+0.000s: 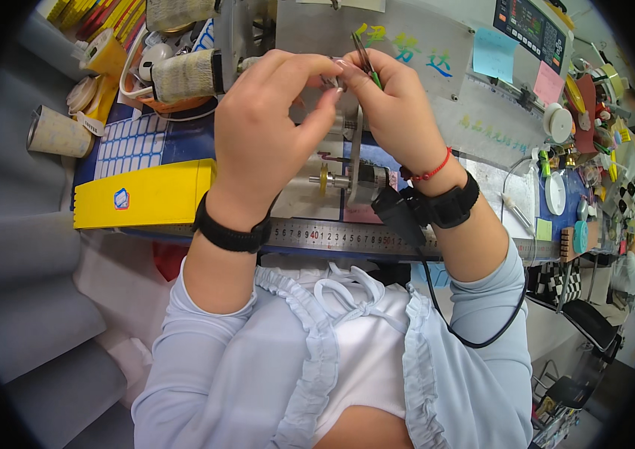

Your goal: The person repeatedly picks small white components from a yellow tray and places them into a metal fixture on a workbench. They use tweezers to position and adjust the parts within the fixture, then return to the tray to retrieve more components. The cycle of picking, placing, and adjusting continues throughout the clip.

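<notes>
My left hand [272, 112] and my right hand [387, 92] meet at the fingertips in front of a grey metal machine panel [317, 33]. Between the fingertips is a small greyish piece [329, 82], mostly hidden, pinched by my left hand. My right hand also holds slim metal tweezers [363, 55] with a green part, their tips pointing up and away. Below the hands, a metal shaft with a yellow ring [324, 179] sticks out of a motor-like cylinder [372, 175] on an upright bracket. Black straps circle both wrists.
A steel ruler [340, 238] runs along the bench's near edge. At left lie a yellow box [143, 193], a label sheet [132, 143], a paper cup [62, 132] and a basket [132, 73]. A cabled pen-like tool [516, 212] and white spool [557, 122] are at right. A black cable hangs from my right wrist.
</notes>
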`<action>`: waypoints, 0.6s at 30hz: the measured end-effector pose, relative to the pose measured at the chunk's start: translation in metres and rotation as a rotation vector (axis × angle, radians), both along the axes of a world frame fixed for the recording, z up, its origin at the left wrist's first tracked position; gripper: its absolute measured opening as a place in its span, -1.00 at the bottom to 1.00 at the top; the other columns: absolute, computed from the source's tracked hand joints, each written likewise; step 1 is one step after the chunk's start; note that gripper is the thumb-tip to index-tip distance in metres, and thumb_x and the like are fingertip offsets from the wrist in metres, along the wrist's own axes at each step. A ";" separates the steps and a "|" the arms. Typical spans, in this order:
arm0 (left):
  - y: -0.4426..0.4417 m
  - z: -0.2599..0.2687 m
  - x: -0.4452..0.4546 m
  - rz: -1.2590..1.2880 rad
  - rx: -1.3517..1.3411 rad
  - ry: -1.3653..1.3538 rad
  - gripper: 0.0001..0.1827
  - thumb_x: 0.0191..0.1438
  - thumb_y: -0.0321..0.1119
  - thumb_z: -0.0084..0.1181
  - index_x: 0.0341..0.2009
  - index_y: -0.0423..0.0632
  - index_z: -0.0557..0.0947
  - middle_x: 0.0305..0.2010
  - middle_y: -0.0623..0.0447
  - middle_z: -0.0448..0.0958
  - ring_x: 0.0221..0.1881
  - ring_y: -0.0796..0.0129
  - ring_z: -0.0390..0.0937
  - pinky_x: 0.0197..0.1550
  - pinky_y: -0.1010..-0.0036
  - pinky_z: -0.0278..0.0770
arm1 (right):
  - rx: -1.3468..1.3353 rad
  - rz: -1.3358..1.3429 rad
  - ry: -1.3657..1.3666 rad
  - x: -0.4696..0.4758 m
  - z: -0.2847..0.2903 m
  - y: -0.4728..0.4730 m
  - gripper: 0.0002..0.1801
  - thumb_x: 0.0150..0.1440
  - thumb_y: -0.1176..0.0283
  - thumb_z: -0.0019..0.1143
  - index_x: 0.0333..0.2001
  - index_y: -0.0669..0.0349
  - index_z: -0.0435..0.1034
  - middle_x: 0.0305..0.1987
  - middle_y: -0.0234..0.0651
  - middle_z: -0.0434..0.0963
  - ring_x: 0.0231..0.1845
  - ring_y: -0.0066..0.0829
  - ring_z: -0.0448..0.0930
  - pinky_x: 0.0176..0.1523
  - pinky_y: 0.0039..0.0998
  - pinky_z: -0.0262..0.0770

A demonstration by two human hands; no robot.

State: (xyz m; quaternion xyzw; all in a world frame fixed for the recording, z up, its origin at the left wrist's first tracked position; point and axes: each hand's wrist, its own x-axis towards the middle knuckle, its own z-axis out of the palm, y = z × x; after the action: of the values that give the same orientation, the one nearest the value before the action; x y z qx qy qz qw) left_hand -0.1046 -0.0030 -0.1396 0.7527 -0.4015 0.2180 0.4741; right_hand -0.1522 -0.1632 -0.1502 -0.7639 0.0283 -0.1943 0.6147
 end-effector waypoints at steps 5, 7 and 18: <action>-0.013 -0.004 0.007 0.061 -0.013 -0.118 -0.84 -0.01 -0.45 0.39 -0.33 -0.07 0.65 -0.56 0.15 0.57 -0.57 0.55 0.48 -0.48 0.64 0.40 | 0.099 0.024 0.090 -0.006 -0.002 -0.002 -0.75 0.33 0.34 0.09 -0.23 0.35 0.49 -0.52 -0.47 0.48 -0.54 -0.74 0.30 -0.46 -0.53 0.26; -0.017 -0.003 0.005 0.039 -0.071 0.043 -0.83 0.01 -0.42 0.33 -0.29 -0.03 0.61 -0.65 0.16 0.52 -0.63 0.39 0.51 -0.51 0.49 0.44 | 0.163 0.034 0.037 -0.005 -0.006 0.003 -0.78 0.32 0.36 0.09 -0.23 0.35 0.47 -0.45 -0.41 0.54 -0.56 -0.73 0.33 -0.47 -0.51 0.27; -0.005 0.041 0.006 -0.147 -0.318 0.279 -0.75 0.18 -0.31 0.29 -0.09 -0.10 0.60 -0.23 0.12 0.60 -0.10 0.47 0.51 0.12 0.46 0.36 | -0.418 -0.317 -0.516 0.011 0.079 0.003 -0.77 0.37 0.40 0.05 -0.30 0.34 0.42 -0.55 -0.38 0.42 -0.49 -0.64 0.31 -0.41 -0.52 0.26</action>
State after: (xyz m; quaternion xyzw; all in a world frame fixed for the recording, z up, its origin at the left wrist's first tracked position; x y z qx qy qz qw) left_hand -0.0990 -0.0084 -0.0983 0.6600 -0.3463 0.1374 0.6524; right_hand -0.1409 -0.1604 -0.0708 -0.7849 -0.0502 -0.4751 0.3946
